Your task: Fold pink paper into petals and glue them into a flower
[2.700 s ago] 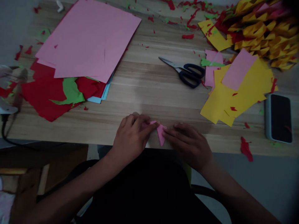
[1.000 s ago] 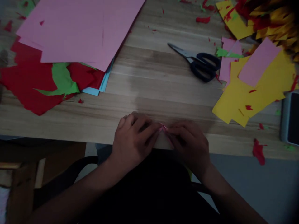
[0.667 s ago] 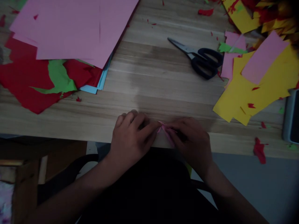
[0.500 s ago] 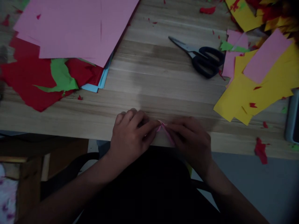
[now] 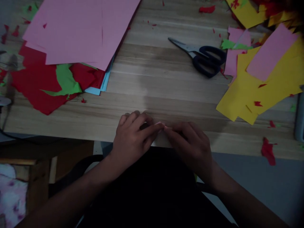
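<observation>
Between my fingertips, just above the table's near edge, is a small piece of pink paper (image 5: 160, 123); only a sliver of it shows. My left hand (image 5: 134, 133) is closed, thumb and index finger pinching the paper from the left. From the right, my right hand (image 5: 191, 139) pinches it too, its other fingers curled. The fingertips of both hands nearly meet, and most of the paper is hidden behind them. Scissors (image 5: 201, 57) with dark handles lie on the table beyond my right hand, blades pointing left.
At the left, pink sheets (image 5: 76, 31) overlap red paper (image 5: 35, 79), a green scrap (image 5: 65, 80) and blue paper (image 5: 93, 91). Yellow strips (image 5: 239, 91) and a pink strip (image 5: 272, 52) lie at the right. A red scrap (image 5: 268, 151) hangs over the table's front edge.
My right fingers have closed in towards the left fingertips, and less of the pink paper shows now. The view has shifted slightly; the things on the table lie as before.
</observation>
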A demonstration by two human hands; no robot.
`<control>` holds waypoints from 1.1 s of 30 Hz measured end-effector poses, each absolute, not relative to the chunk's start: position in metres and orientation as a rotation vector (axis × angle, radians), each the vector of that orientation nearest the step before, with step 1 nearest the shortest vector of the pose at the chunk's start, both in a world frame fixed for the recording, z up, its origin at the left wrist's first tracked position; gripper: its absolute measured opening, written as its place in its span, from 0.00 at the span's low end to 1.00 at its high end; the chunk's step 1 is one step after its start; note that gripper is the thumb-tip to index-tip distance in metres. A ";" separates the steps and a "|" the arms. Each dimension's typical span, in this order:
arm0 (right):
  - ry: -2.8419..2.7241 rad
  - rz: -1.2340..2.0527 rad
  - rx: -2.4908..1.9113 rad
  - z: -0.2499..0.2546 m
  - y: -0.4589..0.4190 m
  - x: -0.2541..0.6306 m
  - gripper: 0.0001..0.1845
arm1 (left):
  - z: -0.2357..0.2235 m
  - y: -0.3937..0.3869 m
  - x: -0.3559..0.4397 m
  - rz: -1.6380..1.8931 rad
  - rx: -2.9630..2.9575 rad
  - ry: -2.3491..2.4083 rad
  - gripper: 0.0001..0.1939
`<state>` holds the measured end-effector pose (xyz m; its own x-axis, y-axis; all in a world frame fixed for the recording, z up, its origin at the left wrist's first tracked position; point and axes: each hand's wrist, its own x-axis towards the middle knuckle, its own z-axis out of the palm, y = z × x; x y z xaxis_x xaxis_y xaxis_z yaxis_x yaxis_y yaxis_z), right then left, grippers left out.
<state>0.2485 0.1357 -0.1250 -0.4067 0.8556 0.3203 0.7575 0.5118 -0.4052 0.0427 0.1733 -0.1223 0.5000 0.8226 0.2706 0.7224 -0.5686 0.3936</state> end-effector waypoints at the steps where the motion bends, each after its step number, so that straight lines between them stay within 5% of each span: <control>1: -2.285 0.269 -1.332 -0.124 0.137 0.249 0.11 | -0.122 0.173 0.042 0.619 2.516 1.325 0.09; 26: -2.012 0.514 -1.560 -0.121 0.146 0.241 0.05 | -0.122 0.172 0.044 0.567 2.556 1.394 0.07; 33: -2.210 0.380 -1.475 -0.118 0.140 0.249 0.11 | -0.126 0.169 0.041 0.692 2.520 1.336 0.08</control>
